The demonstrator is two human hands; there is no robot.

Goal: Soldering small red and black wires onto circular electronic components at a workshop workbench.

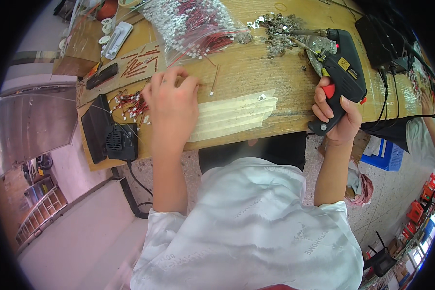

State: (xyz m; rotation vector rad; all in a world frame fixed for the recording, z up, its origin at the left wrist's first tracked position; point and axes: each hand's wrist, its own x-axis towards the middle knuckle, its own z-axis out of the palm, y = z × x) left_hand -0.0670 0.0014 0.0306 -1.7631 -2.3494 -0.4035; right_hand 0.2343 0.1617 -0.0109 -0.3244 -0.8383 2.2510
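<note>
My right hand (344,124) grips the handle of a black soldering gun (345,72), with fingers by its red trigger. Its metal tip points left over a heap of small shiny metal parts (280,30). Toward the left of the table is my left hand (173,104), back upward and fingers bent in. Whatever the fingers hold, if anything, is hidden. Beside it lies a pile of short red and black wires with white connectors (130,104). Strips of pale masking tape (232,118) run rightward from this wrist, with a tiny white piece (261,97) on them. One loose wire (215,79) lies beyond.
A clear bag of wires with white connectors (193,29) lies at the back. Cardboard with dark red strips (137,63) is at the left, near a black device (122,141). Right of the gun stands a black box with cables (382,43). Another person's arm (427,104) shows far right.
</note>
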